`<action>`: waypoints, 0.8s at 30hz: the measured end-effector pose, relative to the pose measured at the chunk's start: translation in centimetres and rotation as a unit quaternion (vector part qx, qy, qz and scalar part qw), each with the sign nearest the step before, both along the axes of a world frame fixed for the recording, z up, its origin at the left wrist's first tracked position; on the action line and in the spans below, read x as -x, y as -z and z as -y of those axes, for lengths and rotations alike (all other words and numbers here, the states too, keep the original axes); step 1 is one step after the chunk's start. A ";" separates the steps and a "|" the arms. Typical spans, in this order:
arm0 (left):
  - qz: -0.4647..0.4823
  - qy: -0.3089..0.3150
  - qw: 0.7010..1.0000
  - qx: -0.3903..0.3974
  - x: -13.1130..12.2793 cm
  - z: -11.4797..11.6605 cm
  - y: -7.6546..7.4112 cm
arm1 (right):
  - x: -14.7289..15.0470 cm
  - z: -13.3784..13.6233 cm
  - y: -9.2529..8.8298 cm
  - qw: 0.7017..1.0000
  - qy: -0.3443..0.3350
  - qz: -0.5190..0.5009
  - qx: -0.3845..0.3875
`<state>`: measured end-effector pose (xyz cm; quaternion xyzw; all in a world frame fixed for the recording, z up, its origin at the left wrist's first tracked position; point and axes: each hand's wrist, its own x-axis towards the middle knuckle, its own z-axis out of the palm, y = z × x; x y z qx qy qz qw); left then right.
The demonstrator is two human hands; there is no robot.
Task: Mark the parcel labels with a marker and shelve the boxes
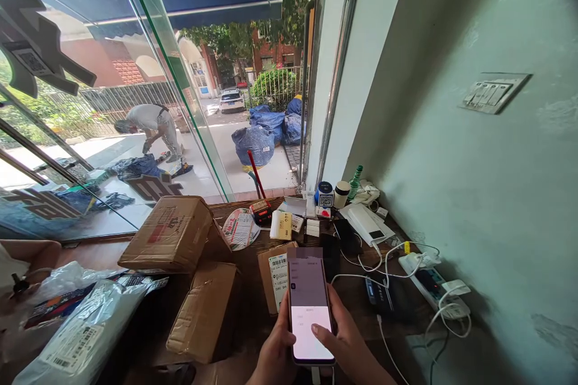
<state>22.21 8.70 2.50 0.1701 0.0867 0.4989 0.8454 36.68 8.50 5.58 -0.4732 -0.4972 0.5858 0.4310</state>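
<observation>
A smartphone (310, 337) with a lit screen is held upright between my two hands, low in the view. My left hand (276, 343) is closed around its left edge, the thumb at the side of the screen. Around the right edge wraps my right hand (347, 337), its thumb over the lower white part of the screen. A white cable comes out beneath the phone. Just behind it lies a small cardboard box (266, 277) with a white barcode label (279, 277), partly hidden by the phone.
Cardboard boxes (165, 231) and a white plastic parcel (85, 331) fill the table's left side. A power strip (436, 289), cables, a power bank (361, 222) and a green bottle (356, 179) stand right. Beyond the glass, a person (153, 126) bends near blue sacks (255, 144).
</observation>
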 end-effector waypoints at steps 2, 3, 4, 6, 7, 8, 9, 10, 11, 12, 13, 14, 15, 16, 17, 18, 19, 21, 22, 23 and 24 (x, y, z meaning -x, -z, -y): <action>0.005 0.000 1.000 -0.001 0.0 0.0 0.1 | 0.1 -0.1 -0.2 1.000 0.000 -0.001 0.001; 0.007 0.003 1.000 0.003 0.0 0.0 0.1 | 0.2 -0.1 -0.2 1.000 -0.001 -0.007 0.006; 0.010 0.007 1.000 0.007 0.1 0.0 0.1 | 0.3 -0.1 -0.1 1.000 -0.001 -0.014 0.009; 0.012 0.013 1.000 0.015 0.2 0.0 0.0 | 0.3 -0.1 0.2 1.000 0.014 -0.009 -0.016; 0.011 0.015 1.000 0.017 0.3 0.0 -0.1 | 0.3 0.0 0.3 0.998 0.030 0.013 -0.050; 0.009 0.011 1.000 0.017 0.3 0.0 -0.3 | 0.3 0.0 0.5 0.993 0.054 0.049 -0.093; 0.005 0.005 1.000 0.018 0.3 0.0 -0.4 | 0.3 0.0 0.6 0.983 0.081 0.093 -0.139; -0.004 0.001 1.000 0.024 0.4 0.0 -0.6 | 0.2 0.1 0.6 0.969 0.104 0.136 -0.177; -0.016 0.004 0.999 0.034 0.4 0.0 -0.8 | 0.2 0.1 0.6 0.956 0.122 0.172 -0.204; -0.028 0.011 0.999 0.043 0.4 0.0 -1.0 | 0.1 0.1 0.5 0.946 0.135 0.199 -0.218; -0.037 0.017 0.998 0.051 0.4 0.0 -1.1 | 0.1 0.1 0.4 0.938 0.142 0.219 -0.227; -0.043 0.020 0.997 0.055 0.4 0.0 -1.2 | 0.1 0.1 0.2 0.933 0.144 0.233 -0.232; -0.046 0.022 0.997 0.055 0.4 0.0 -1.3 | 0.0 0.0 0.1 0.930 0.142 0.244 -0.236; -0.046 0.019 0.998 0.050 0.4 0.0 -1.3 | 0.0 0.0 -0.1 0.927 0.140 0.252 -0.238; -0.044 0.013 0.998 0.045 0.4 0.0 -1.3 | 0.0 0.0 -0.2 0.927 0.139 0.256 -0.238; -0.041 0.008 0.998 0.042 0.4 0.0 -1.2 | 0.0 -0.1 -0.3 0.927 0.138 0.255 -0.237; -0.040 0.010 0.998 0.040 0.3 0.0 -1.2 | 0.0 -0.1 -0.3 0.929 0.137 0.250 -0.237; -0.035 0.020 0.998 0.038 0.4 0.0 -1.0 | 0.0 -0.1 -0.2 0.932 0.130 0.243 -0.236; -0.030 0.024 0.999 0.038 0.4 0.0 -0.9 | 0.0 -0.2 0.0 0.932 0.125 0.242 -0.237; -0.027 0.024 0.999 0.038 0.4 0.0 -0.8 | -0.1 -0.2 0.3 0.932 0.120 0.242 -0.240; -0.026 0.023 0.999 0.039 0.5 0.0 -0.8 | -0.1 -0.2 0.5 0.932 0.117 0.241 -0.245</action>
